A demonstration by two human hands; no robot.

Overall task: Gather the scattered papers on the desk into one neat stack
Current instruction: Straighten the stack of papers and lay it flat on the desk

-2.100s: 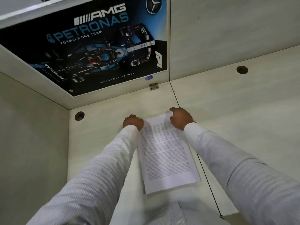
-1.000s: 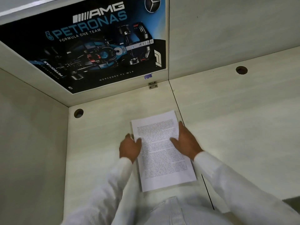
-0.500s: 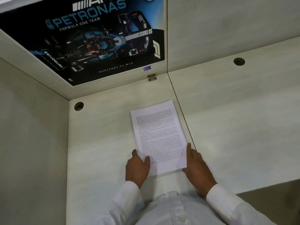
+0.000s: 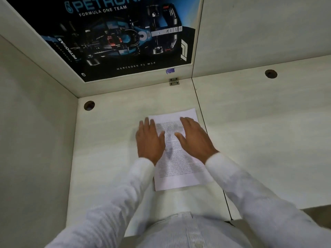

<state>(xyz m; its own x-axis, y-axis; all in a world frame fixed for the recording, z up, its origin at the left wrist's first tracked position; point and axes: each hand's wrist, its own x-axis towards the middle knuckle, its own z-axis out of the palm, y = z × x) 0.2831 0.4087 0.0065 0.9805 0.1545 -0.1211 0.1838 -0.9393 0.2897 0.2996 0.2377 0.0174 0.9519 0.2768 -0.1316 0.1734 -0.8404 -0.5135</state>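
Note:
A stack of printed white papers (image 4: 176, 167) lies on the pale desk (image 4: 111, 158), its long side running away from me and slightly turned. My left hand (image 4: 149, 140) lies flat with straight fingers over the stack's upper left edge, partly on the desk. My right hand (image 4: 194, 137) lies flat with spread fingers on the upper right part of the top sheet. Neither hand grips anything. White sleeves cover both arms.
A side wall stands at the left (image 4: 35, 140). A racing-car poster (image 4: 125, 38) hangs on the back panel. Two round cable holes (image 4: 89, 105) (image 4: 271, 73) sit in the desk. A seam (image 4: 206, 129) runs just right of the papers.
Both hands went from the stack's near corners up to its far half and now lie flat on it. The camera view shifted closer and downward. The stack stays in place.

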